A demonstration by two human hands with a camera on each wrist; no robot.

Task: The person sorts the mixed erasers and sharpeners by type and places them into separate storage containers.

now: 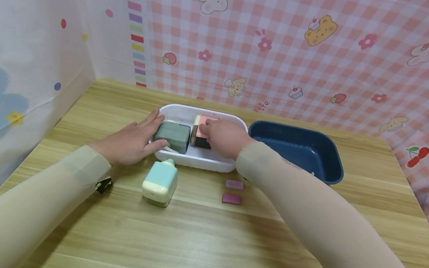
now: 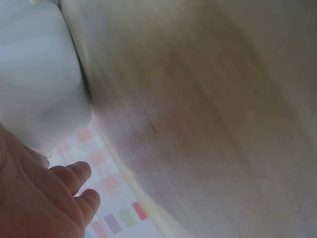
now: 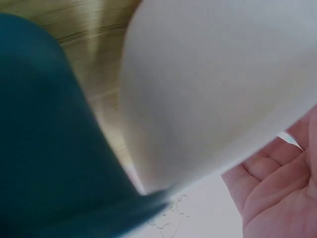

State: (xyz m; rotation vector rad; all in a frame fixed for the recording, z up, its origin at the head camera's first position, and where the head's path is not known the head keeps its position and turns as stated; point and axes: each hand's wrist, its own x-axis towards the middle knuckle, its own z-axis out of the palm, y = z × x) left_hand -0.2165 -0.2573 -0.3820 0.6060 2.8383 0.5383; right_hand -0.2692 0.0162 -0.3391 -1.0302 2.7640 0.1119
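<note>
At the frame's centre, a white oval plastic tray (image 1: 194, 161) holds a dark green rectangular block (image 1: 172, 136) and, just right of it, a pink-topped block (image 1: 200, 134). The left hand (image 1: 131, 140) lies with straight fingers against the green block's left side; the right hand (image 1: 224, 137) curls over the pink-topped block.

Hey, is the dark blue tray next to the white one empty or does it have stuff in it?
Empty, as far as visible: the blue tray shows only its bare inside.
</note>
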